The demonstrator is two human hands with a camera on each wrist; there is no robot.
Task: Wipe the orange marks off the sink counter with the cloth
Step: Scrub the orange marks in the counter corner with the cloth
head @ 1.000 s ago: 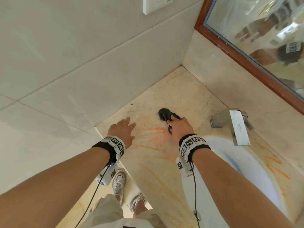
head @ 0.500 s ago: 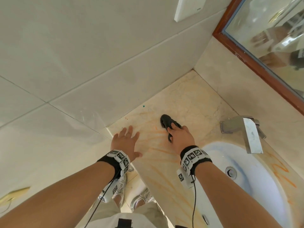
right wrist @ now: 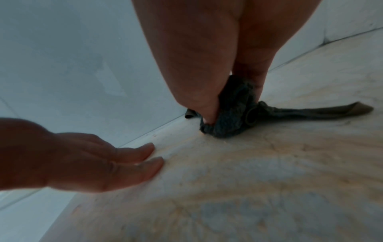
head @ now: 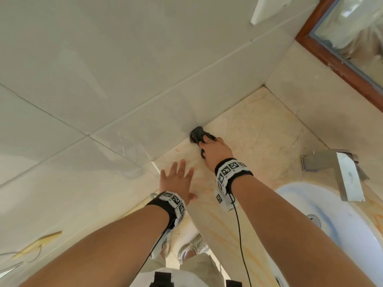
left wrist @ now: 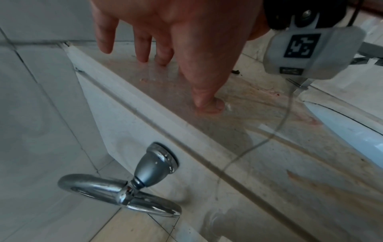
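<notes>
Pale tiled wall (head: 103, 79), wood-framed mirror (head: 342, 59), chrome towel ring (left wrist: 124, 194), white wall switch (head: 269, 9)

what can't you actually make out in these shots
- Counter under the dark cloth: hidden by the cloth and the right hand in the head and right wrist views, so any marks there are unseen.
- Orange marks in the right wrist view: too blurred to trace their edges.
- Sink basin: cut off by the head view's right edge.
- Counter under the left hand: covered by its palm.
</notes>
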